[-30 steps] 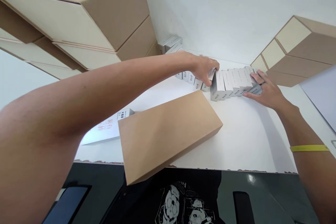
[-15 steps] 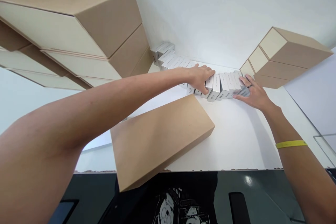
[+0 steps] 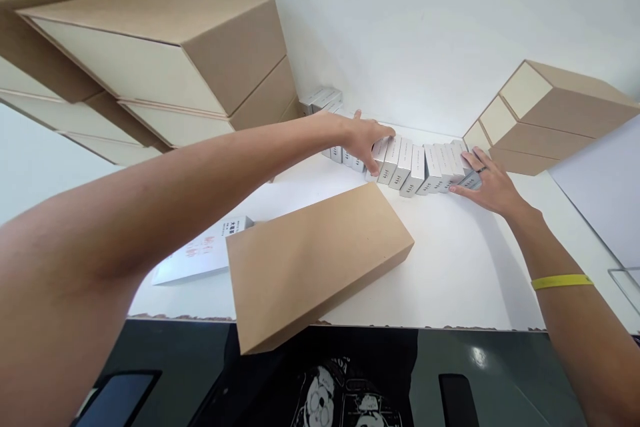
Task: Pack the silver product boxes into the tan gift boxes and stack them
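A row of several small white boxes (image 3: 413, 170) with dark print leans along the back of the white tabletop. My left hand (image 3: 367, 141) reaches over the row near its middle, thumb and fingers spread against the tops and fronts of the boxes. At the row's right end, my right hand (image 3: 493, 183), with a dark ring, lies against the last box, its thumb and fingers apart. The boxes in the right half lean in a slight fan. In front of the row lies a long brown cardboard box (image 3: 320, 257), set at an angle.
Large brown cartons with pale ends (image 3: 240, 57) are stacked at the left. A smaller stack of brown boxes (image 3: 550, 117) stands at the back right. A white printed box (image 3: 200, 250) lies partly behind my left forearm. The tabletop's front edge (image 3: 460, 328) is chipped.
My left hand has shifted left along the row, uncovering more small boxes. My right hand stays at the right end. The view has shifted slightly, and the printed box at left shows more.
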Demonstrator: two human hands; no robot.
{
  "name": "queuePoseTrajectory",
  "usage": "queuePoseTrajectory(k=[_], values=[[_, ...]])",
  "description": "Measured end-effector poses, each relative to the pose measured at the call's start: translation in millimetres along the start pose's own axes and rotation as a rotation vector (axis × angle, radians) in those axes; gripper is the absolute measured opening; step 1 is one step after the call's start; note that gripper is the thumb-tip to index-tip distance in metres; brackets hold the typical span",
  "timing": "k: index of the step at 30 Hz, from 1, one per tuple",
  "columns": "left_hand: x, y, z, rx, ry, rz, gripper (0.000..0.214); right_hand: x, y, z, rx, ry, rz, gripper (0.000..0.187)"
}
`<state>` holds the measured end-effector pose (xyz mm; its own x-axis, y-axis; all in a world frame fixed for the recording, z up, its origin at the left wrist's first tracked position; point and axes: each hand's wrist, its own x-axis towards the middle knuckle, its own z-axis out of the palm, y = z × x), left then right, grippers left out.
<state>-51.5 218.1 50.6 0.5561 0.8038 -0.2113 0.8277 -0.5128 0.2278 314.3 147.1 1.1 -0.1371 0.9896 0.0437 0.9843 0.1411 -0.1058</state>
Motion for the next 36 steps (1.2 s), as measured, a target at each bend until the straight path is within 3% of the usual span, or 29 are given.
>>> queuePoseTrajectory(k=[4,9,15,17,20,29,33,36], values=[[-8.7,4.4,1.6,0.073,-0.04,0.077,0.101,0.2,1.0,0.3,0.007,0.005,-0.008,0.107],[-23.2,-8.2,1.5,0.047,0.033,0.044,0.119,1.2,3.1,2.8,0.012,0.008,-0.01,0.103],[-29.1,-29.1,10.6,-0.081,0.438,-0.452,0.074,2.3,5.0,6.7,0.03,0.021,-0.015,0.088],[-29.5,-34.0,15.0,-0.098,0.441,-0.521,0.068,2.4,6.0,7.8,0.036,0.027,-0.015,0.086],[-30.8,-37.6,17.1,-0.098,0.435,-0.516,0.062,2.3,7.9,9.1,0.043,0.028,-0.016,0.085],[-27.3,-36.3,9.0,-0.092,0.467,-0.578,0.044,3.2,11.2,12.1,0.034,0.029,-0.004,0.082],[-29.3,-31.8,13.8,-0.116,0.432,-0.591,0.05,4.2,12.5,13.4,0.025,0.031,-0.007,0.081],[-34.7,-33.3,17.6,-0.135,0.358,-0.533,0.067,4.4,13.3,12.6,-0.001,0.03,-0.008,0.081]])
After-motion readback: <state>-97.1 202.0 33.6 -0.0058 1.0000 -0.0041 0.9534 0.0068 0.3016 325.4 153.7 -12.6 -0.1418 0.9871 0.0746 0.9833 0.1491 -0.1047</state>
